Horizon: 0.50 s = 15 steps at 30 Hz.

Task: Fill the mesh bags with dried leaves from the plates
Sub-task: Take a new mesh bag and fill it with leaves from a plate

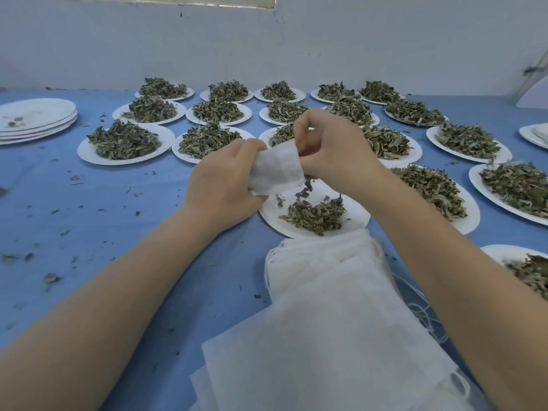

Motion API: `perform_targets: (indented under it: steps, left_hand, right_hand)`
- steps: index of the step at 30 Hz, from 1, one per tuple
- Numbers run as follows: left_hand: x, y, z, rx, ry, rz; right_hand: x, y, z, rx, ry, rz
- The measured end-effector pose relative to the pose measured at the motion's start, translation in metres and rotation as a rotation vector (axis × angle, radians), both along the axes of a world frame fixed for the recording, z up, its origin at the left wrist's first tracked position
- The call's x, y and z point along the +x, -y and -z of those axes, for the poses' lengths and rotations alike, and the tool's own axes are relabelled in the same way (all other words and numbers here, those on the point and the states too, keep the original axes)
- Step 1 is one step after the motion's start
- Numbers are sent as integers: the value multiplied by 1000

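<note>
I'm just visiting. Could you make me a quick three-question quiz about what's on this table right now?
1. True or false: the left hand grips a white mesh bag.
2. Where is the stack of empty plates: far left or near right?
3. What lies on the plate under the hands?

Key: 1 true. 2 far left. 3 a small pile of dried leaves; the right hand works at the bag's mouth.

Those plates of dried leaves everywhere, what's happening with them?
A person is packing the leaves into small white mesh bags. The left hand holds one mesh bag above a half-emptied plate, while the right hand works at the bag's mouth. Many full plates wait behind, and a pile of spare bags lies nearby.
</note>
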<state>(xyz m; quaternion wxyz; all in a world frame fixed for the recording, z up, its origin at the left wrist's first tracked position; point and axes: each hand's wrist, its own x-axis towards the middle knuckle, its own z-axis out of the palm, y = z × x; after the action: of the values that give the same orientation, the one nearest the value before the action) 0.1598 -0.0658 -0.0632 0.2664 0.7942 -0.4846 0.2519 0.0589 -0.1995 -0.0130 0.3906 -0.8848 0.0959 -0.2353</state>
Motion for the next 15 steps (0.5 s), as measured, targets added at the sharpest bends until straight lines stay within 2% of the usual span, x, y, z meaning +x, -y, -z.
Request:
perform_targets:
  steps: [4,7,10,15]
  left_hand:
    - [-2,0,0,29,30,-9]
    - [1,-1,0,-14,-31,-69]
    - [3,-1,0,-66,-87,-115]
    - [6,-1,-2,-117,-134,-131]
  right_hand:
    - [-1,0,-1,-32,-90,-51]
    - [-6,7,-7,92,-34,-97]
    - [-9,18,-9,148,13,-32]
    - [-11,16,-7,270,-236,-103]
